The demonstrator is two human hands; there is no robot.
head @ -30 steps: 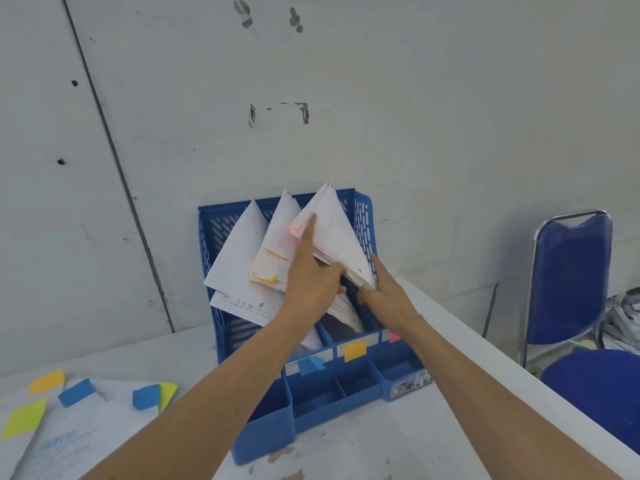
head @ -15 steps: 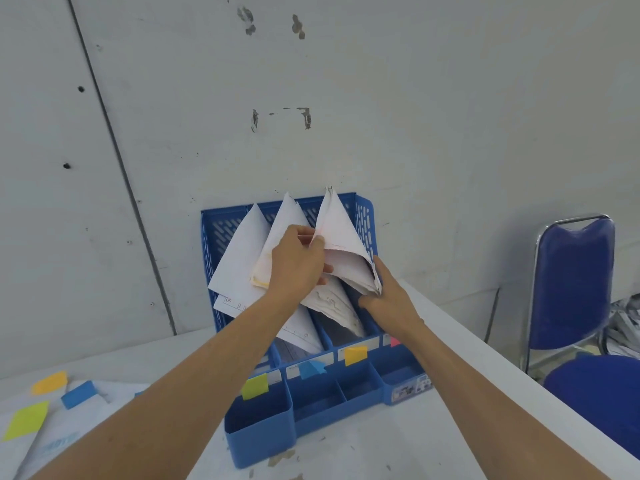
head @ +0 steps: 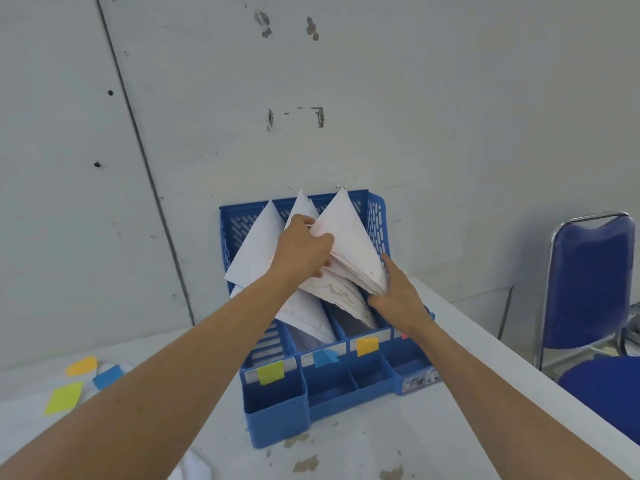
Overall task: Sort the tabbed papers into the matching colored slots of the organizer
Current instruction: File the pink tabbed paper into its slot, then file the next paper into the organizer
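Note:
A blue slotted organizer stands against the wall on the white table. Its slots carry a yellow-green tab, a blue tab, an orange tab and a pink tab. White papers stand in the slots. My left hand grips the upper edge of the rightmost stack of papers. My right hand holds the same stack at its lower right corner, fingers along its edge. Further loose tabbed papers lie on the table at the left.
A blue chair stands to the right past the table edge, with a second blue seat below it. The grey wall rises directly behind the organizer. Small brown stains mark the table in front of the organizer.
My left hand went from pointing at the pink tab to curling over the top of the right stack. The stack has closed up and leans right. My right hand stayed at its corner.

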